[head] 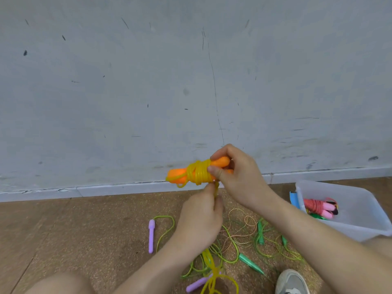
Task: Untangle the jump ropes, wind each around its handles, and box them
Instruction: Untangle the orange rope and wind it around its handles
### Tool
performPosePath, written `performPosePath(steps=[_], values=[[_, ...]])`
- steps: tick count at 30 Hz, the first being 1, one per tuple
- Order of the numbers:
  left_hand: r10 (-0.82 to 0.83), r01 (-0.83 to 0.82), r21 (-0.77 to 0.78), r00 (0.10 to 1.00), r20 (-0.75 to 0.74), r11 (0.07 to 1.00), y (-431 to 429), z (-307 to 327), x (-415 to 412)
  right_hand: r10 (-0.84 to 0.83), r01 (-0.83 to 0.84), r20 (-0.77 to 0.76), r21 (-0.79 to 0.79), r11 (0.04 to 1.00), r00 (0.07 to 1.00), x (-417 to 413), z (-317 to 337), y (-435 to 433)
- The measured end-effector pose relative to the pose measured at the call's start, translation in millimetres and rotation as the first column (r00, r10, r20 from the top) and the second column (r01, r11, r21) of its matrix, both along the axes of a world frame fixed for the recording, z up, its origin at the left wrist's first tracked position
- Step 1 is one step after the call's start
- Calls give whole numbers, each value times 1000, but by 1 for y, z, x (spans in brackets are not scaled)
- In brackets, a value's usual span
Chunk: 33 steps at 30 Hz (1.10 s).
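- holds the pair of orange handles (221,161) side by side in the right hand (239,177), raised above the floor in front of the wall, fingers curled round them and thumb pressing on the coil.
- shows the yellow rope (199,172) wound in many turns round the middle of those handles, with one slack loop hanging off their left end.
- pinches the free tail of that rope just under the bundle with the left hand (199,217), fingertips closed on it; trails from there, it seems, down to loose yellow loops on the floor near the knee.
- looks well into the winding of this rope, yet not finished: slack left to take up, then the end to secure.
- counts one finished bundle, the pink-handled rope (318,205), lying in the clear box (360,194) at the right, with something green beneath it, too hidden to name, and a blue piece (294,199) against the box's outer left wall.
- leaves a good deal on the floor: purple handles (151,235) lying well apart, green handles (251,261) among tangled green ropes (231,242), and a speckled brownish cord (244,225) looped through them.
- puts the task somewhere short of halfway, at a guess: untangling, winding and boxing to come for those, plus boxing the orange one.
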<state>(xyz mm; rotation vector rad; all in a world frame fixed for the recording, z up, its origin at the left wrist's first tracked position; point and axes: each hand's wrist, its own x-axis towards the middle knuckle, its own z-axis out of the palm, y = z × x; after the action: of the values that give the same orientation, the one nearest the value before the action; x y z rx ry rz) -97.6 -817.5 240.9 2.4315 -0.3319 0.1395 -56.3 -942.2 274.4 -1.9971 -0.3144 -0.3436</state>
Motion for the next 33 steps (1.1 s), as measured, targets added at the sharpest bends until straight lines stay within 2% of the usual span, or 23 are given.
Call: performPosePath(steps=[2,4,6,7,9,12,14,19,23,26,28,30,31,33], values=[[-13,-5,230,997,76,973,7,6,0,14,17,124,-246,969,992,-3,-11,3],[-19,-65,429,982,190,901,13,20,-2,42,9,148,-322,947,988,-6,-13,5],[-60,-137,597,953,297,790,17,29,-4,26,42,196,-333,942,980,-5,-10,5],[-70,-164,621,940,334,767,18,30,-5,2,66,205,-328,943,979,-3,-8,5],[-81,-178,595,921,382,784,21,32,-2,-65,114,159,-322,940,985,3,-5,1],[-209,-85,619,898,388,781,30,32,2,-120,121,26,-354,927,992,8,-5,-5],[-263,-31,612,885,384,790,39,31,6,-96,80,-22,-388,918,995,7,-6,-6],[-256,11,521,880,400,853,54,36,17,132,-99,37,-468,878,991,1,0,-3],[-210,-5,444,876,434,896,58,43,23,265,-194,51,-552,811,963,-4,13,-1],[-145,4,322,897,418,947,61,46,24,352,-264,19,-623,736,936,-8,16,2],[-72,34,142,960,270,989,61,51,22,383,-305,0,-603,737,924,-9,19,0],[-78,76,-120,997,-8,990,62,55,23,399,-352,-23,-518,780,917,-10,22,-4],[-126,88,-245,982,-143,965,63,57,24,403,-380,-52,-456,804,914,-11,24,-7],[-205,75,-409,937,-284,909,63,58,26,412,-428,-120,-336,839,903,-11,27,-10]])
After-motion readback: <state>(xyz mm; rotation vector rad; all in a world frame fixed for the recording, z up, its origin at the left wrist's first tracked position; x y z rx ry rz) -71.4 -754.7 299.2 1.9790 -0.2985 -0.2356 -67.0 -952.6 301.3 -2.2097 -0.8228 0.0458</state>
